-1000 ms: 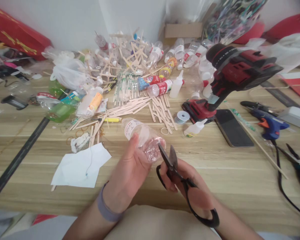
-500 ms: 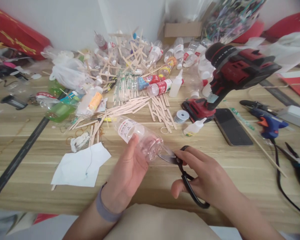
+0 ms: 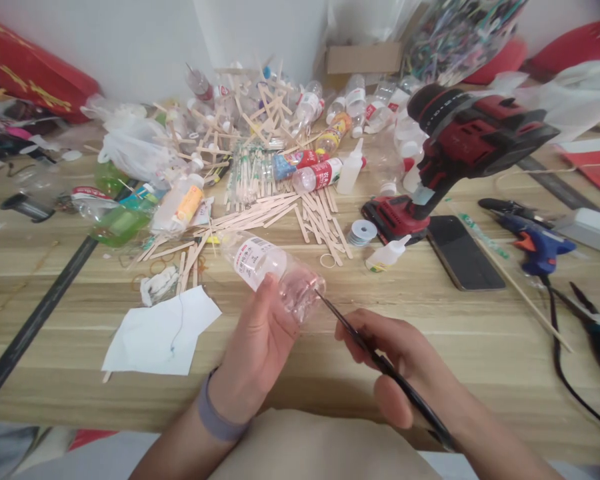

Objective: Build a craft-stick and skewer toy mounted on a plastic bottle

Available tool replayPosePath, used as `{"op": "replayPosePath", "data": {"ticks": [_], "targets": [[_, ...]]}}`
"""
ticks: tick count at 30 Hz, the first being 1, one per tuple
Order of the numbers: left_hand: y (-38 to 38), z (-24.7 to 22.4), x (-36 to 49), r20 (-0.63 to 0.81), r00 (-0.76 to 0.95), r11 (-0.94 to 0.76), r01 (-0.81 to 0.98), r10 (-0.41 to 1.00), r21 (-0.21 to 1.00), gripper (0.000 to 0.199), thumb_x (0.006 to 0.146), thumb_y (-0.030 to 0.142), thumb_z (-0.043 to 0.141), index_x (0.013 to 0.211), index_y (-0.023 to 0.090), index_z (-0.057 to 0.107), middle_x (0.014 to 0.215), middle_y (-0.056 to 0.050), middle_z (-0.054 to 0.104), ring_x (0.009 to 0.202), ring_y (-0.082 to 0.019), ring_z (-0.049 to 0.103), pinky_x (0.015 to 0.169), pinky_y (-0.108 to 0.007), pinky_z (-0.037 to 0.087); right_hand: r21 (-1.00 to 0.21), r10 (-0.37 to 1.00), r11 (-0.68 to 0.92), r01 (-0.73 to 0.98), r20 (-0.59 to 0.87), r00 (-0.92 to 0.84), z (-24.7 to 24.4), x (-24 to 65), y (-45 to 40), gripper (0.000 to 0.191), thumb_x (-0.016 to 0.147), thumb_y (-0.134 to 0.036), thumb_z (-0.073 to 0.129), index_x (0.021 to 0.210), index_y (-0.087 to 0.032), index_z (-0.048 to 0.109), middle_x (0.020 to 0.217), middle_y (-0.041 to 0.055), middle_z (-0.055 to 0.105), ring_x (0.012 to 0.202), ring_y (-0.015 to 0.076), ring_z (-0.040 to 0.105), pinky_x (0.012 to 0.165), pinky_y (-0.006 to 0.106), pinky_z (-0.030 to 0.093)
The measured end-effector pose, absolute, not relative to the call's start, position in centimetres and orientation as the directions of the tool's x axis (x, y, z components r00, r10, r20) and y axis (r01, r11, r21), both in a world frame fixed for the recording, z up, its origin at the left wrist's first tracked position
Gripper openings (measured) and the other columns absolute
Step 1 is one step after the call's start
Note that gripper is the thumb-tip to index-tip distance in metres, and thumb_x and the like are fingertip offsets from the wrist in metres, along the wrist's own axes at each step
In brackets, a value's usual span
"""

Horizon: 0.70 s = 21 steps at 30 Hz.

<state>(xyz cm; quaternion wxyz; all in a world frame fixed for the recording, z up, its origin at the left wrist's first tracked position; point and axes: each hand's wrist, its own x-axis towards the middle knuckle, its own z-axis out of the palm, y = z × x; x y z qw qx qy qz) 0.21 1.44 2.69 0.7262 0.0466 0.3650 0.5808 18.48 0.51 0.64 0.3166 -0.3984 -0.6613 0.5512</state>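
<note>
Bottle (image 3: pixel 253 261) gripped over the table (image 3: pixel 485 327) by the fingers of the left hand (image 3: pixel 260 340), black scissors (image 3: pixel 383 363) clasped in the right hand (image 3: pixel 405 347), tip by the bottle's near end, phone (image 3: pixel 465 253) right of the bottle.

On your right: red-and-black cordless drill (image 3: pixel 485 137) upright on its battery base, black-screened smartphone (image 3: pixel 465 253) just beside. Further right, blue-and-orange glue gun (image 3: pixel 543 245) with black cord (image 3: pixel 554 320). Left of the drill's base, small pale round spool (image 3: pixel 363 233); near it, small white squeeze bottle (image 3: pixel 387 253). Ahead of you, loose flat pale wooden sticks (image 3: pixel 260 217). To your left, white paper sheet (image 3: pixel 155 340), translucent green plastic bottle (image 3: pixel 123 225), crumpled white plastic bag (image 3: pixel 135 153). Against the back wall, brown cardboard box (image 3: pixel 364 59).
</note>
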Motion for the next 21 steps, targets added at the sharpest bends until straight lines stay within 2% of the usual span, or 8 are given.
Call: {"op": "replayPosePath", "data": {"ticks": [3, 7, 10, 14, 16, 21], "targets": [[1.6, 2.8, 0.3, -0.449, 0.065, 0.303, -0.822, 0.891, 0.482, 0.034, 0.101, 0.028, 0.046, 0.090, 0.010, 0.073, 0.090, -0.009, 0.077, 0.085, -0.016, 0.072, 0.080, -0.024, 0.057, -0.986, 0.840, -0.146, -0.084, -0.079, -0.537, -0.8, 17.9, 0.1, 0.083, 0.059, -0.094, 0.047, 0.088, -0.018, 0.063, 0.061, -0.0032, 0.046, 0.051, 0.0095, 0.034, 0.046, 0.024, 0.026], [1.7, 2.4, 0.2, -0.388, 0.096, 0.284, -0.839, 0.917, 0.464, 0.034, 0.101, 0.029, 0.047, 0.093, 0.011, 0.074, 0.092, -0.008, 0.078, 0.087, -0.015, 0.073, 0.082, -0.022, 0.057, -0.852, 0.784, -0.378, -0.362, -0.087, -0.615, -1.2, 16.7, -0.1, 0.084, 0.056, -0.094, 0.049, 0.091, -0.018, 0.060, 0.057, -0.0071, 0.042, 0.044, 0.0052, 0.026, 0.039, 0.019, 0.026], [1.8, 2.0, 0.0, -0.364, 0.116, 0.284, -0.845, 0.924, 0.454, 0.029, 0.099, 0.030, 0.052, 0.095, 0.012, 0.074, 0.094, -0.007, 0.077, 0.089, -0.016, 0.072, 0.084, -0.022, 0.057, -0.721, 0.764, -0.494, -0.486, -0.094, -0.638, -0.5, 15.7, -0.2, 0.081, 0.059, -0.092, 0.048, 0.091, -0.019, 0.060, 0.056, -0.0081, 0.040, 0.042, 0.0035, 0.023, 0.035, 0.016, 0.023], [1.8, 1.7, 0.0, -0.355, 0.129, 0.286, -0.855, 0.926, 0.433, 0.022, 0.093, 0.032, 0.062, 0.097, 0.014, 0.072, 0.096, -0.006, 0.076, 0.088, -0.016, 0.071, 0.082, -0.023, 0.057, -0.551, 0.718, -0.619, -0.560, -0.107, -0.688, 0.0, 14.6, -0.6, 0.075, 0.066, -0.090, 0.045, 0.090, -0.021, 0.059, 0.056, -0.0078, 0.040, 0.042, 0.0036, 0.023, 0.035, 0.014, 0.021], [1.9, 1.6, 0.1, -0.380, 0.122, 0.290, -0.858, 0.917, 0.423, 0.023, 0.091, 0.035, 0.063, 0.097, 0.014, 0.070, 0.096, -0.006, 0.076, 0.088, -0.017, 0.071, 0.083, -0.026, 0.057, -0.578, 0.735, -0.585, -0.569, -0.081, -0.673, -0.2, 14.3, -0.6, 0.074, 0.067, -0.090, 0.045, 0.090, -0.020, 0.059, 0.056, -0.0079, 0.040, 0.041, 0.0038, 0.024, 0.035, 0.014, 0.022], [2.3, 1.6, 0.2, -0.443, 0.112, 0.319, -0.846, 0.889, 0.427, 0.021, 0.091, 0.034, 0.060, 0.095, 0.014, 0.067, 0.093, -0.007, 0.073, 0.092, -0.020, 0.070, 0.087, -0.030, 0.055, -0.810, 0.806, -0.369, -0.456, -0.035, -0.591, -1.0, 14.8, -0.3, 0.079, 0.061, -0.092, 0.048, 0.091, -0.019, 0.057, 0.057, -0.0079, 0.040, 0.044, 0.0053, 0.027, 0.039, 0.018, 0.026]]}}
